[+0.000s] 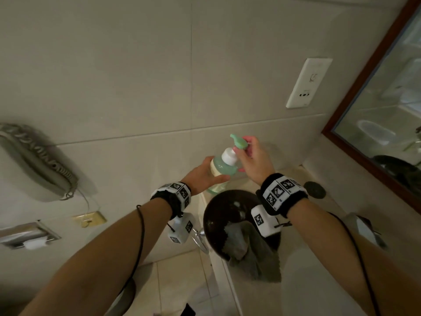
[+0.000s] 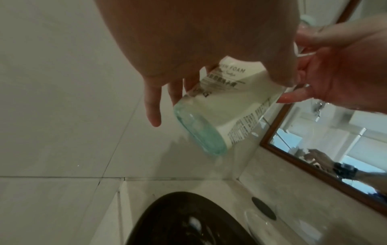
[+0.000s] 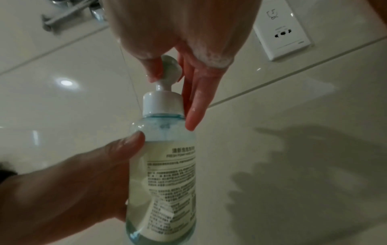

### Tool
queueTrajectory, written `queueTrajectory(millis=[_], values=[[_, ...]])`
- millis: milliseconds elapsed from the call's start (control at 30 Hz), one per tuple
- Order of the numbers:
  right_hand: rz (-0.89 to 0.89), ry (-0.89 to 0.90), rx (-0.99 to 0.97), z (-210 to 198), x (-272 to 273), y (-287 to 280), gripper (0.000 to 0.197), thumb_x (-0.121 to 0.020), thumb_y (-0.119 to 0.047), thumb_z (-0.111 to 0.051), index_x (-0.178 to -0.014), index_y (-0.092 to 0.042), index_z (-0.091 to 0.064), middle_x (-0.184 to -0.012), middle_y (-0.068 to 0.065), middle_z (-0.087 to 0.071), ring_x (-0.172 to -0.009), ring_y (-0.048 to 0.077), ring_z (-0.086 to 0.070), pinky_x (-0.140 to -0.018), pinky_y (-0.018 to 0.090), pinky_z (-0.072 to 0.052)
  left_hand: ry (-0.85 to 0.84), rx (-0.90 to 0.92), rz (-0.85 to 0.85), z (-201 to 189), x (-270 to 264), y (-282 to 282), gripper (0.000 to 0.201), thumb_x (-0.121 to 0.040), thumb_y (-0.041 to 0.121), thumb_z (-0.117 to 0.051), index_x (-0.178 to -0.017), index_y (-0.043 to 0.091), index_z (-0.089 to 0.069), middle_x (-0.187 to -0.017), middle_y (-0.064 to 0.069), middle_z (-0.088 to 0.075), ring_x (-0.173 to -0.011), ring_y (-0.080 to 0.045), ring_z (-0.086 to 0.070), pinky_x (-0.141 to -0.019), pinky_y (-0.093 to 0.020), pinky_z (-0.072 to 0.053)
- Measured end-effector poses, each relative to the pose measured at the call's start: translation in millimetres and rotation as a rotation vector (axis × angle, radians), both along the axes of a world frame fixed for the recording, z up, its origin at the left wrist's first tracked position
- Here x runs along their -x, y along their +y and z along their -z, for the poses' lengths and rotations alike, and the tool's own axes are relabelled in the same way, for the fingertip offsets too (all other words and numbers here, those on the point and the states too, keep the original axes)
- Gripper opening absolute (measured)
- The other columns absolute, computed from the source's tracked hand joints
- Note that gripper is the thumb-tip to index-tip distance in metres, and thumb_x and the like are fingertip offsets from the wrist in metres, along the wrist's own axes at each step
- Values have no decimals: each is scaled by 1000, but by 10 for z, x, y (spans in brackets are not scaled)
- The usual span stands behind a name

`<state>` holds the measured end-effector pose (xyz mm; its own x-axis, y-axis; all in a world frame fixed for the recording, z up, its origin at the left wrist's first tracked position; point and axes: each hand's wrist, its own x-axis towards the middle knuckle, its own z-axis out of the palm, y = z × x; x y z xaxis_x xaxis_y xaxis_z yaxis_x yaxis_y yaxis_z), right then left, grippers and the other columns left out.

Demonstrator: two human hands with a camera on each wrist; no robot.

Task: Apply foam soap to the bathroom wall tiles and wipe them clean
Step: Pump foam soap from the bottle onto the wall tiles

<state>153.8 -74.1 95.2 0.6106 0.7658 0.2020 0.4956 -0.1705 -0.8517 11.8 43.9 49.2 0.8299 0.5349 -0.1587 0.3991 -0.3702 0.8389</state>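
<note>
Glossy beige wall tiles (image 1: 136, 76) rise behind a dark round basin (image 1: 218, 215). Above it the left hand (image 1: 202, 173) grips a clear green-tinted foam soap bottle (image 3: 165, 165), tilted (label visible); the right hand (image 1: 252, 160) pinches its green pump head (image 1: 306, 142).

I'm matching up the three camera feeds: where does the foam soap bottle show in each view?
Head: foam soap bottle at centre, above the dark basin, held by the left hand, right hand on its pump.
Left wrist: centre right, base toward the camera.
Right wrist: centre, pump up, running to the bottom edge.
Shared landmark: the wall tiles behind it in every view.
</note>
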Motion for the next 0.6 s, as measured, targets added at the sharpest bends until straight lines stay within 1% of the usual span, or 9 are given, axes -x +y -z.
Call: queueTrajectory(millis=[67,100,200,267,367,467,533,600], values=[[-23,14,-41,-65,41,64,27,-94,-34,-62,-116,-26,-48,-100,1,-65,-90,25,-67,-68,54,-59,-34,17,-46,-43,69,0,82,-85,51,-73,-149,26,-29,-127,3,-58,-115,-19,-58,-94,-30,-43],[-38,4,-54,-92,70,93,25,-95,-32,-61,-116,-27,-47,-98,2,-65,-89,26,-67,-67,54,-58,-46,17,-68,-59,114,2,80,-85,51,-74,-148,26,-30,-125,4,-59,-113,-18,-58,-92,-30,-43],[-67,-31,-81,-184,186,182,24,-95,-36,-58,-113,-40,-43,-93,5,-67,-85,26,-67,-66,55,-57,-87,7,-139,-100,295,16,79,-82,52,-77,-146,29,-36,-125,3,-61,-112,-18,-58,-95,-31,-44],[-79,-43,-92,-272,305,247,22,-95,-38,-56,-110,-46,-43,-92,3,-68,-82,24,-68,-66,55,-58,-132,6,-190,-131,437,33,76,-79,51,-79,-143,32,-42,-123,4,-64,-111,-17,-60,-94,-30,-46],[-102,-50,-118,-398,555,377,19,-94,-37,-56,-110,-42,-46,-92,-3,-69,-82,22,-68,-68,54,-58,-196,9,-255,-208,682,86,72,-77,48,-82,-138,33,-47,-120,3,-67,-109,-17,-63,-96,-33,-49],[-121,-32,-146,-509,882,518,20,-93,-40,-57,-111,-44,-49,-93,-3,-71,-84,20,-69,-71,52,-59,-232,-3,-318,-321,998,173,66,-77,47,-83,-133,33,-51,-115,3,-69,-105,-17,-65,-97,-39,-52],[-138,-11,-176,-599,1148,603,24,-92,-40,-60,-113,-46,-51,-95,-4,-71,-85,16,-70,-74,50,-60,-262,-9,-354,-409,1248,229,62,-77,48,-82,-129,33,-53,-112,3,-70,-102,-17,-67,-95,-42,-54],[-187,0,-189,-696,1468,687,30,-90,-38,-65,-116,-44,-51,-98,-6,-71,-86,12,-70,-75,45,-61,-279,-30,-395,-485,1539,275,60,-77,48,-81,-128,32,-55,-111,3,-71,-101,-17,-67,-94,-42,-55]])
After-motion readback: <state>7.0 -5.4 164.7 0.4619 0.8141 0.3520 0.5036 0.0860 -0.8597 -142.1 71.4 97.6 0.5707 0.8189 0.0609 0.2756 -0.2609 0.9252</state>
